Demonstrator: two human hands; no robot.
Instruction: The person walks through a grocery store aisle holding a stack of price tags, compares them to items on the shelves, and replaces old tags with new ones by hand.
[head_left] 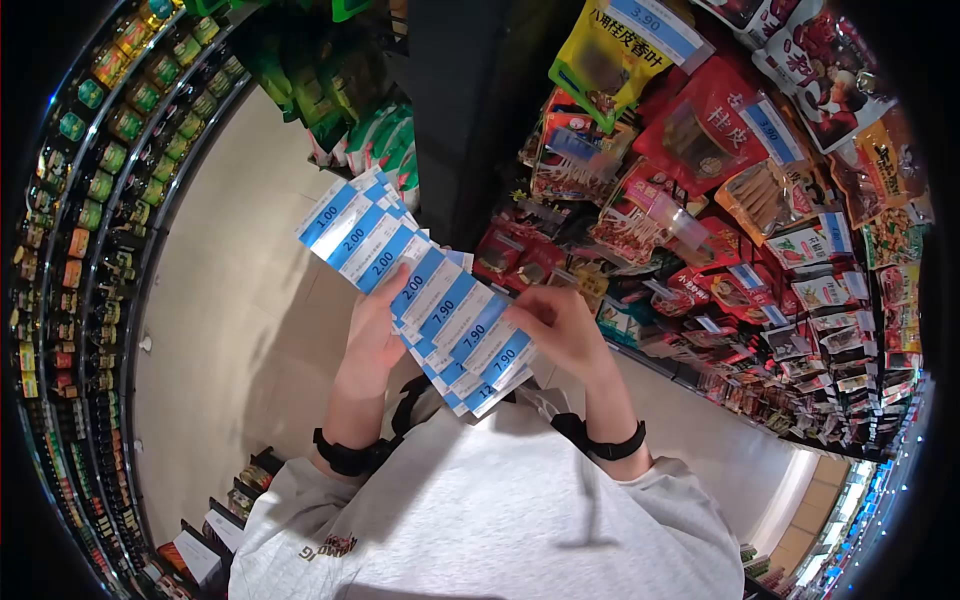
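A stack of blue and white price label sheets (430,300) is held in front of my chest, tilted down to the right, with figures such as 1.00, 2.00 and 7.90 printed on it. My left hand (376,325) grips the stack from its lower left side, the thumb lying on top. At the right edge, the fingers of my right hand (560,325) are pinched together on the sheets near a 7.90 label. More sheets fan out underneath. Each wrist wears a black strap.
Hanging packets fill the rack (700,240) on the right, with price tags (775,130) in front of them. Shelves of jars (110,160) curve along the left. A dark post (450,110) rises ahead. Pale floor (230,260) lies between the shelves.
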